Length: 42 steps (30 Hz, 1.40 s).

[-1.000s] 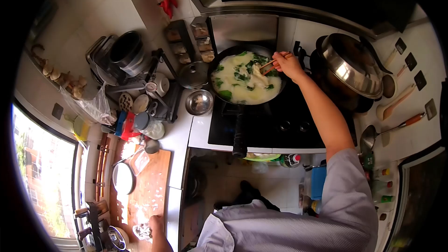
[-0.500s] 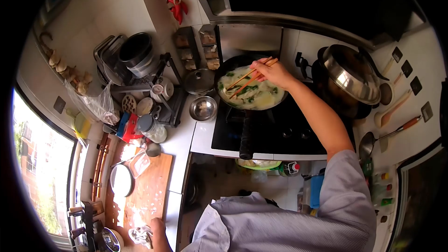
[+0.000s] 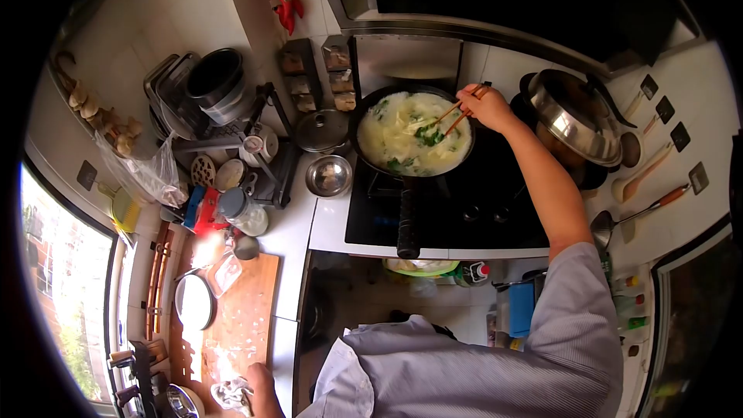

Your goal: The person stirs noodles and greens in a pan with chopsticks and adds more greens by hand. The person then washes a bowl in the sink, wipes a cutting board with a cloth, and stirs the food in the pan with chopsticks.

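My right hand (image 3: 486,107) is closed around a pair of wooden chopsticks (image 3: 450,112), whose tips are down in the frying pan (image 3: 357,131) among dark green leaves (image 3: 430,136). The pan holds a pale yellow, cloudy broth (image 3: 387,139) with pale pieces and more leaves. It stands on the black hob, its dark handle (image 3: 409,220) pointing toward me. At the lower left, my left hand (image 3: 263,388) is curled at the front of the wooden cutting board (image 3: 249,294). A crumpled white cloth (image 3: 231,393) is at its fingers, which are partly hidden.
A small metal bowl (image 3: 329,176) and a lidded pot (image 3: 321,133) stand left of the pan. To its right is a lidded wok (image 3: 576,120). Utensils, including a ladle (image 3: 604,228), hang on the right wall. A glass jar (image 3: 243,213) and white dish (image 3: 194,302) are at left.
My right hand has moved right, taking the chopsticks from the left part of the pan to its right part, where leaves are now gathered at the tips. My left hand stays by the cloth.
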### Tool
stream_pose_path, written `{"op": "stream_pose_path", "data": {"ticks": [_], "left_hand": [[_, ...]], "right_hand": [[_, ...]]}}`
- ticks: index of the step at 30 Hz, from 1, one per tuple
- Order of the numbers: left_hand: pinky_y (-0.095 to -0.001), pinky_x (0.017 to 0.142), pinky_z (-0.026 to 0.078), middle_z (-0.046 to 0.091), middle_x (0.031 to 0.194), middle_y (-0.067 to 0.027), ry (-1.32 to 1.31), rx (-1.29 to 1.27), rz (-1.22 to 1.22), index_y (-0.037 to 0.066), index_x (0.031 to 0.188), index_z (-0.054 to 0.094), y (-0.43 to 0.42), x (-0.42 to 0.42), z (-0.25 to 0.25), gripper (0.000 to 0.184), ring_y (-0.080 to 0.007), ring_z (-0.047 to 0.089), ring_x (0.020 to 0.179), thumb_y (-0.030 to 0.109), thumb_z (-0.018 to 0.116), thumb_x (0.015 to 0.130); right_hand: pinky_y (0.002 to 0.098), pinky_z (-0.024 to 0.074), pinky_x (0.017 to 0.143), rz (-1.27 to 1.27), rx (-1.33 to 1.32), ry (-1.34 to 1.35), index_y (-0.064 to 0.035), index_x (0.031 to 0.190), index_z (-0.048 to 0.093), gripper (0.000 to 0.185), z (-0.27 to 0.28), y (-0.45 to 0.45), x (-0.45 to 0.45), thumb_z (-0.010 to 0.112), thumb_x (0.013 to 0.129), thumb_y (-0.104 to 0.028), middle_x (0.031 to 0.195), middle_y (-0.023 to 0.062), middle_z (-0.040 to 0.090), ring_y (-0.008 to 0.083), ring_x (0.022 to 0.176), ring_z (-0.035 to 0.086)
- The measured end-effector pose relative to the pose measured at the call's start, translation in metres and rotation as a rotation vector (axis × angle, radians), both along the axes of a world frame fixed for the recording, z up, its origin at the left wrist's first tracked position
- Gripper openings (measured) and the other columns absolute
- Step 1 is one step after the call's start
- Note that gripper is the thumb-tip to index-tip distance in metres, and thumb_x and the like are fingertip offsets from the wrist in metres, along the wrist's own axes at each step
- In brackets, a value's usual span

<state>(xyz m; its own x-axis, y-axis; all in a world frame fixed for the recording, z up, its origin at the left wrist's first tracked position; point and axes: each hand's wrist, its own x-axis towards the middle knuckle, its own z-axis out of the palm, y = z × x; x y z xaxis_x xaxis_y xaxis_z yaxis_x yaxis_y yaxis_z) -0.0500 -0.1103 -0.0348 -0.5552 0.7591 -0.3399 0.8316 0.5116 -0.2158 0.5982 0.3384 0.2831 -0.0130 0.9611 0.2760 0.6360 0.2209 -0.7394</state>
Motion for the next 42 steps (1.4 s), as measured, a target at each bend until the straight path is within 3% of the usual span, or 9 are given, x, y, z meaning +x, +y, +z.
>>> {"op": "stream_pose_path", "data": {"ticks": [6,8,12,20,29,31,36,39,42], "left_hand": [[-0.0444,0.070,0.049,0.063,0.077,-0.0212,0.021,0.108,-0.061,0.001,0.072,0.067,-0.007,-0.008,-0.008,0.027,-0.0359,0.062,0.075,0.025,0.054,0.075],[-0.0418,0.070,0.050,0.064,0.080,-0.0197,-0.075,0.135,0.057,0.000,0.076,0.066,0.018,0.024,0.045,0.020,-0.0343,0.062,0.077,0.014,0.052,0.077],[-0.0437,0.072,0.049,0.063,0.080,-0.0213,-0.041,0.170,0.014,-0.001,0.078,0.067,0.059,0.053,0.078,0.026,-0.0356,0.062,0.078,0.020,0.051,0.078],[-0.0423,0.074,0.049,0.064,0.084,-0.0187,-0.125,0.075,-0.066,0.006,0.081,0.069,0.090,0.032,0.034,0.021,-0.0336,0.062,0.082,0.019,0.053,0.077],[-0.0384,0.072,0.051,0.065,0.083,-0.0164,-0.004,-0.031,-0.152,0.005,0.078,0.067,0.089,0.038,0.030,0.017,-0.0308,0.064,0.080,0.012,0.052,0.078],[-0.0359,0.072,0.052,0.065,0.082,-0.0152,0.025,-0.029,-0.162,0.005,0.077,0.067,0.086,0.038,0.028,0.016,-0.0276,0.064,0.081,0.008,0.051,0.078],[-0.0341,0.072,0.052,0.066,0.085,-0.0131,0.065,-0.081,-0.220,0.007,0.080,0.067,0.087,0.037,0.023,0.017,-0.0253,0.064,0.083,0.007,0.051,0.078],[-0.0331,0.072,0.052,0.066,0.086,-0.0122,0.089,-0.111,-0.276,0.007,0.081,0.067,0.085,0.030,0.009,0.016,-0.0242,0.064,0.084,0.008,0.052,0.078],[-0.0351,0.073,0.051,0.065,0.088,-0.0139,0.082,-0.127,-0.274,0.005,0.082,0.067,0.084,0.028,0.003,0.015,-0.0265,0.064,0.085,0.009,0.054,0.077]], "right_hand": [[0.0260,0.0495,0.055,-0.251,0.011,0.209,0.0003,0.086,0.058,0.044,0.023,-0.006,0.025,0.043,0.091,-0.041,0.069,0.0084,0.063,0.0149,0.059,0.060],[0.0266,0.0497,0.053,-0.287,-0.056,0.086,0.0010,0.086,0.059,0.049,0.013,-0.004,0.027,0.039,0.091,-0.044,0.068,0.0090,0.063,0.0158,0.056,0.060],[0.0272,0.0506,0.051,-0.168,-0.201,0.318,0.0025,0.087,0.057,0.050,-0.028,0.002,0.016,0.038,0.093,-0.043,0.070,0.0107,0.062,0.0173,0.057,0.061],[0.0292,0.0530,0.061,-0.026,-0.246,0.586,0.0020,0.093,0.057,0.044,-0.012,-0.005,-0.025,0.038,0.094,-0.038,0.076,0.0121,0.063,0.0193,0.067,0.063],[0.0290,0.0486,0.065,0.456,-0.064,0.174,-0.0048,0.094,0.057,0.021,-0.030,-0.017,-0.050,0.054,0.089,-0.025,0.079,0.0057,0.063,0.0126,0.076,0.061],[0.0296,0.0471,0.067,0.248,0.004,-0.176,-0.0055,0.095,0.059,0.024,-0.021,-0.020,-0.042,0.056,0.087,-0.028,0.081,0.0077,0.064,0.0151,0.075,0.062],[0.0295,0.0465,0.068,0.023,0.126,-0.103,-0.0076,0.095,0.061,0.026,-0.005,-0.007,-0.015,0.055,0.086,-0.032,0.079,0.0091,0.065,0.0221,0.072,0.062],[0.0307,0.0472,0.066,-0.191,0.180,0.231,-0.0029,0.089,0.058,0.030,0.007,0.007,0.003,0.051,0.089,-0.032,0.070,0.0073,0.063,0.0216,0.066,0.062],[0.0299,0.0480,0.061,-0.323,0.266,0.005,-0.0015,0.083,0.055,0.032,-0.006,0.020,0.023,0.049,0.090,-0.031,0.069,0.0071,0.063,0.0187,0.061,0.061]]}}
